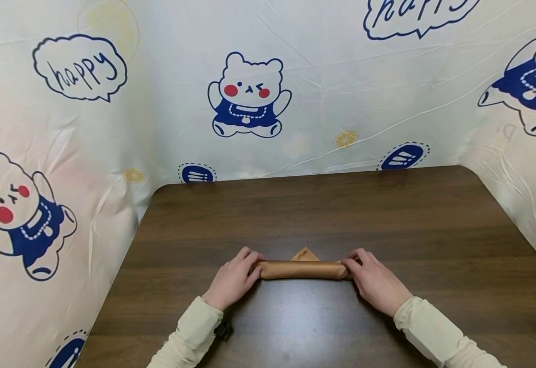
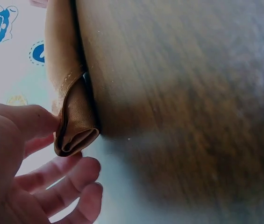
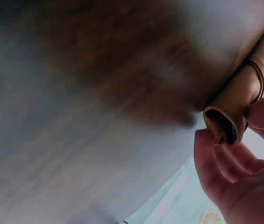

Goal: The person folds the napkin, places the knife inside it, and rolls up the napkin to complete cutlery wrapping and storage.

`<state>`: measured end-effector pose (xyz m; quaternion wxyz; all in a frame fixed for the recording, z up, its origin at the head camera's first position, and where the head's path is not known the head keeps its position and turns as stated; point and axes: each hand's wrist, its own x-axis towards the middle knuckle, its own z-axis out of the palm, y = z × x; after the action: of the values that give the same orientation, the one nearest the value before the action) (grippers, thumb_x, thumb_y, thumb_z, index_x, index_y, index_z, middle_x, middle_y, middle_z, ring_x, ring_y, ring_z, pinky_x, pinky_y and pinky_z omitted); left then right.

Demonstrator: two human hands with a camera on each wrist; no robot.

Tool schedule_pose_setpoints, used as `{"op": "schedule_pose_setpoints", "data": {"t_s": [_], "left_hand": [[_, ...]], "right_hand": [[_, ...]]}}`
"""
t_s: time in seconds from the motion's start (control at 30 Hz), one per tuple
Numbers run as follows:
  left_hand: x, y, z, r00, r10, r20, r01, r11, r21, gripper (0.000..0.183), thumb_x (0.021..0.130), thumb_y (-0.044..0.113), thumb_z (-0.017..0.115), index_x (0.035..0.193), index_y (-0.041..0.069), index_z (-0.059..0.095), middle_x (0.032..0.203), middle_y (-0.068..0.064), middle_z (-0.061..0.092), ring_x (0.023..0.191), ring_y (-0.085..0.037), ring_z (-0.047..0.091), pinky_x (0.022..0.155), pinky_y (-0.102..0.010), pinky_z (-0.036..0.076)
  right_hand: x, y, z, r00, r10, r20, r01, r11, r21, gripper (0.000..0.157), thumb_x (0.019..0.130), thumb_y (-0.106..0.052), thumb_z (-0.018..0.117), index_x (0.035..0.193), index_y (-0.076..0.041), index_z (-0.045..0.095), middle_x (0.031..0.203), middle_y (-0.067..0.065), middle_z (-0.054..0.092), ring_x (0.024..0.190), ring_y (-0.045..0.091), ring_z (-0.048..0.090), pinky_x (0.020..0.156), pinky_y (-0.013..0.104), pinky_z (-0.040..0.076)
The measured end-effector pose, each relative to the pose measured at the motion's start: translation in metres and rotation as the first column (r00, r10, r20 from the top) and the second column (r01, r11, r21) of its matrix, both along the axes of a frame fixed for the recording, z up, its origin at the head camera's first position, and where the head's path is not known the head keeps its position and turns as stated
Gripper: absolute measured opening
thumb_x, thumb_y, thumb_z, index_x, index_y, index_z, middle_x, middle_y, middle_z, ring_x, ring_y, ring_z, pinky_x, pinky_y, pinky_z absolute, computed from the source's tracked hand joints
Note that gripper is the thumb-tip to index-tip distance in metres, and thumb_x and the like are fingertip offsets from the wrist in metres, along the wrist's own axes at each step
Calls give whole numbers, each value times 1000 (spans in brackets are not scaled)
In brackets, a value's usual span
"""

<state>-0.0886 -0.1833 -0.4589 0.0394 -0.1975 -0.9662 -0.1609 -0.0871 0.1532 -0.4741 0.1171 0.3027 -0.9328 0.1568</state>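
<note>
A shiny brown cloth (image 1: 302, 270), rolled into a tube, lies crosswise on the wooden table. From its far side a pointed corner (image 1: 306, 254) sticks out flat on the tabletop. My left hand (image 1: 234, 277) pinches the roll's left end; in the left wrist view the thumb (image 2: 31, 120) is against one side, and the spiral layers (image 2: 78, 140) show at the open end. At the other end my right hand (image 1: 379, 281) pinches the roll between thumb and fingers. The right wrist view shows a hollow opening (image 3: 221, 125) there, with a fingertip just below its rim.
The dark wooden table (image 1: 305, 220) extends around the roll on all sides. Behind it and at both sides hangs a pale curtain (image 1: 323, 112) printed with cartoon bears. A small black object (image 1: 223, 330) sits at the left sleeve's cuff.
</note>
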Motion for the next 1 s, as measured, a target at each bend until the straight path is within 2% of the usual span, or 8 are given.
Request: {"op": "schedule_pose_setpoints", "data": {"t_s": [0.13, 0.33, 0.63, 0.8, 1.0], "left_hand": [[-1, 2, 1, 998, -40, -43, 41, 999, 27, 15, 86, 21, 60, 101, 23, 61, 95, 6, 50, 56, 0, 43, 48, -16, 36], [-3, 5, 2, 988, -116, -98, 119, 992, 33, 16, 84, 10, 59, 94, 22, 64, 94, 8, 50, 68, -3, 53, 58, -18, 45], [0, 5, 4, 986, -136, -93, 133, 990, -42, 17, 82, 13, 61, 96, 20, 67, 96, 7, 51, 58, -2, 49, 50, -16, 39], [2, 6, 6, 983, -160, -95, 152, 985, -80, 20, 82, 15, 59, 100, 17, 68, 100, 4, 51, 62, -3, 53, 53, -18, 42], [4, 6, 6, 976, -184, -115, 176, 981, -79, 22, 83, 17, 58, 102, 15, 68, 102, 3, 52, 69, -5, 54, 57, -20, 44]], "right_hand": [[0, 1, 0, 1000, -8, -9, 9, 999, 50, 34, 79, -12, 64, 113, -12, 60, 103, 4, 52, 89, 18, 52, 68, 33, 47], [2, 3, 1, 1000, -16, 4, 16, 994, 106, 41, 80, -14, 60, 121, -13, 57, 108, 4, 51, 91, 20, 51, 69, 34, 46], [2, 3, 0, 1000, -14, -18, 16, 992, 126, 41, 81, -13, 57, 122, -10, 56, 111, 5, 50, 95, 20, 49, 69, 33, 44], [2, 2, 0, 1000, -5, -16, 7, 990, 142, 42, 82, -10, 55, 123, -8, 54, 113, 6, 49, 97, 21, 48, 71, 33, 42], [4, -4, 1, 999, 19, -30, -15, 992, 124, 43, 79, -2, 59, 120, -13, 52, 113, 3, 48, 100, 21, 47, 76, 35, 40]]}}
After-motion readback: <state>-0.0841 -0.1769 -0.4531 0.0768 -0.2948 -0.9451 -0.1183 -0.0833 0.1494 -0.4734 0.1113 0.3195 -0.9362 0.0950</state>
